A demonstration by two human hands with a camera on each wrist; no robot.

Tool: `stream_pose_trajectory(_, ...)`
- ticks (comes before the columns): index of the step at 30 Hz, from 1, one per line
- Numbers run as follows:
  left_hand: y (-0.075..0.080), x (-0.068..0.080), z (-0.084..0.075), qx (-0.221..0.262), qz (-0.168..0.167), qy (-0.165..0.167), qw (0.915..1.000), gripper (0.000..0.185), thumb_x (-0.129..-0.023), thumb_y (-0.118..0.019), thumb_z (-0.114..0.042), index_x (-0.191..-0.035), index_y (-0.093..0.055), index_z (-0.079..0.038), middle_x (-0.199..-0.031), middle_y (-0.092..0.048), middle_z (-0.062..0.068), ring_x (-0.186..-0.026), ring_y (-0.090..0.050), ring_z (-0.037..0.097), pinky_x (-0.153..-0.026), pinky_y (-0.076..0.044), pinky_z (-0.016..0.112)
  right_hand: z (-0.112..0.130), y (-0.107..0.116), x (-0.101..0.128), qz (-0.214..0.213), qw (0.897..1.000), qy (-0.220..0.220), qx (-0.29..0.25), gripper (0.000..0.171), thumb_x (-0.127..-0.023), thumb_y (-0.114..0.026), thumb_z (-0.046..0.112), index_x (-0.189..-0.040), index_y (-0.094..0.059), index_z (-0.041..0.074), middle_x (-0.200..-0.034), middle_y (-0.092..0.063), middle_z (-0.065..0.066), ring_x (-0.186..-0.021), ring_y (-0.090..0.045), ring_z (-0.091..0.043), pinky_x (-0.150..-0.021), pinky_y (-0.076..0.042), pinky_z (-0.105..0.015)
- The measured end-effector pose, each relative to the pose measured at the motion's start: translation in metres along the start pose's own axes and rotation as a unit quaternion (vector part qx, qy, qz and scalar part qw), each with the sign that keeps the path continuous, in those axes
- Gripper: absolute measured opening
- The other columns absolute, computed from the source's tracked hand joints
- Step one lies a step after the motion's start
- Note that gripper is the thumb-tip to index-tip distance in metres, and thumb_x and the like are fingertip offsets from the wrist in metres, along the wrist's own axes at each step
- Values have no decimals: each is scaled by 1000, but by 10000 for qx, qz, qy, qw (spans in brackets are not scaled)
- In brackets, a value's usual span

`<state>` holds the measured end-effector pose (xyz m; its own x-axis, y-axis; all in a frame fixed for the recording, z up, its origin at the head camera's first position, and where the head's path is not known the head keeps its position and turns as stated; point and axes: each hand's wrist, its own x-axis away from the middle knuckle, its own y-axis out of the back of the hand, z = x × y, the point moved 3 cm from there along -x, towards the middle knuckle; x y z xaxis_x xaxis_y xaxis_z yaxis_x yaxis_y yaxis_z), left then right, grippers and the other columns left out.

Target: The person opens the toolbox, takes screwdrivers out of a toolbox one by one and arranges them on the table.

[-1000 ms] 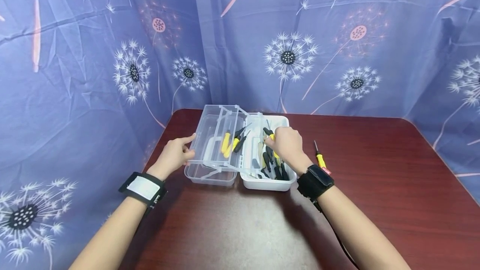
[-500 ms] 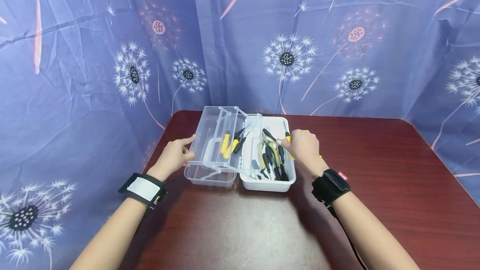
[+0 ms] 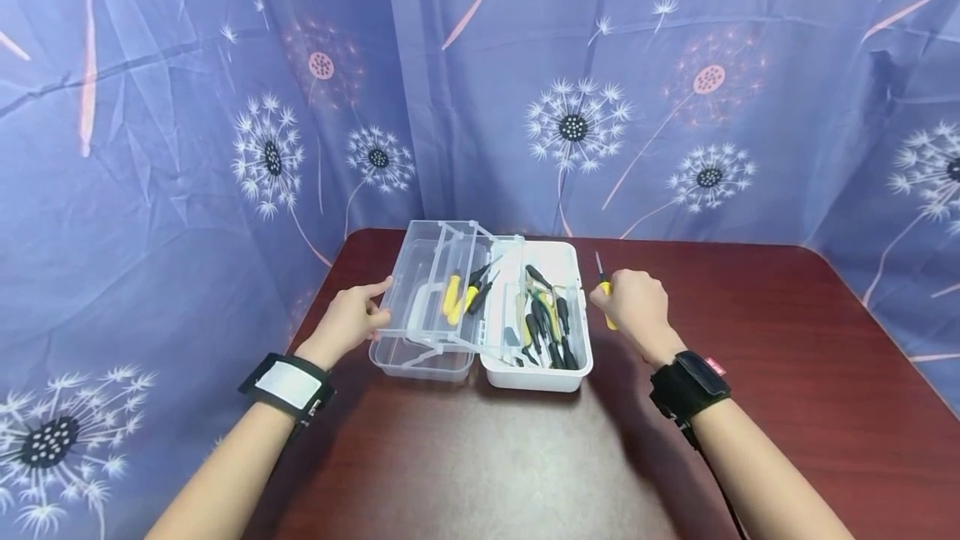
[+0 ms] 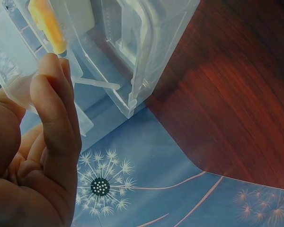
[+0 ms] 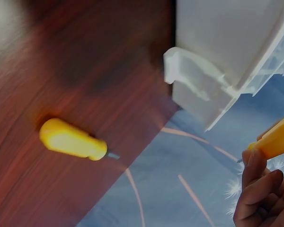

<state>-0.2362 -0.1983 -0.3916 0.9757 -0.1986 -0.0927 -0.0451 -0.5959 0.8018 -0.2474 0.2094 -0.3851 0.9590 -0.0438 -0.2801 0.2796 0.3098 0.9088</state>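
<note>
Head cam: up high, looking forward-down over table (image 3: 487, 473), box (image 3: 534, 380), curtain (image 3: 480, 107) | left-wrist cam: close behind left hand (image 4: 45, 137), tilted, toward clear half | right-wrist cam: near right hand (image 5: 262, 194), tilted, toward white half | wrists share table, curtain

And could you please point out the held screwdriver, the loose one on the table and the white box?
Held screwdriver (image 5: 277, 138): right wrist view, its yellow handle.
Loose screwdriver (image 5: 75, 140): right wrist view, its yellow handle.
White box (image 3: 534, 379): head view, its front wall.
</note>
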Motion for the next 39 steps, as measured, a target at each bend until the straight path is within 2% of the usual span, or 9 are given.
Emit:
stream_pose_trajectory(5,-1,-1,1,-39,19,46,10000,61,-82,-58,-6,-142,-46,-7,-59,-64,5,-45,-59,7,-47,-43,23,-13,5,5,49,9999,-118,-22,38,-79,-58,24,-46,-43,12,-43,-39,0,-41,-43,-20,-41,-30,-30)
stream_pose_trajectory(12,-2,1,3,-24,33,97,9999,61,-83,-59,-6,-142,-46,-8,-59,-64,5,-45,-59,7,-48,-45,24,-27,5,10,198,9996,-217,-52,42,-84,-57,25,-49,-43,9,-44,-35,-2,-39,-41,-20,-41,-31,-29)
stream_pose_trajectory(21,-3,2,1,6,15,61,10000,61,-83,-59,-6,-142,-46,-7,-58,-63,5,-46,-60,8,-47,-43,25,-36,0,12,193,9995,-226,60,41,-83,-57,25,-48,-42,9,-44,-34,0,-40,-41,-21,-40,-31,-30)
stream_pose_trajectory(28,-2,2,1,-4,3,39,10000,61,-84,-59,-5,-143,-45,-7,-57,-61,5,-46,-59,8,-48,-44,24,-46,-14,11,170,9990,-323,261,42,-83,-57,30,-47,-48,9,-45,-46,-5,-41,-46,-24,-38,-33,-33)
stream_pose_trajectory(33,-2,2,0,37,42,87,9999,61,-84,-59,-7,-143,-44,-8,-58,-62,5,-49,-63,15,-48,-44,25,-53,-29,11,203,9981,-401,414,40,-79,-59,30,-47,-49,9,-47,-51,-8,-43,-49,-26,-37,-34,-34)
stream_pose_trajectory(39,-2,1,1,33,36,111,9999,61,-84,-59,-8,-143,-44,-8,-57,-61,4,-47,-61,9,-47,-44,24,-57,-44,9,369,9964,-527,553,34,-74,-61,28,-48,-51,8,-57,-59,-16,-49,-54,-31,-38,-36,-38)
